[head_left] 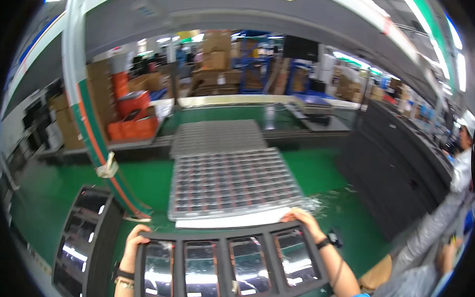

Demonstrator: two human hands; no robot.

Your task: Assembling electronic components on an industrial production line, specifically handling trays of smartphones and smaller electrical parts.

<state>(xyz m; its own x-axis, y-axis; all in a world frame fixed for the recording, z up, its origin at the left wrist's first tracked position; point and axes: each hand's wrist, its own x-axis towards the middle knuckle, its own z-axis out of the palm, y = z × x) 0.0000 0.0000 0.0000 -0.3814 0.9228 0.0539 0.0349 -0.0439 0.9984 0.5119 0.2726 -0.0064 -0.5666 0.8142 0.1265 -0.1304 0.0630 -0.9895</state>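
Two hands grip a dark grey moulded tray [228,268] with four glossy pockets — the left hand [134,243] curled over its far left corner, the right hand [304,220] clamped on the far right, a hold that keeps it level above the green tabletop [47,194]. Just beyond lies a stack of clear gridded blister trays [231,182] — and a matching dark tray [87,243] sits at left.

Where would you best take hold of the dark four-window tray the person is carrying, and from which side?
By its far long rim, near the two corners, as the left hand and right hand do on the dark tray. It is wide and flat, and its four pockets hold glossy panels, so fingers should stay on the frame bars.
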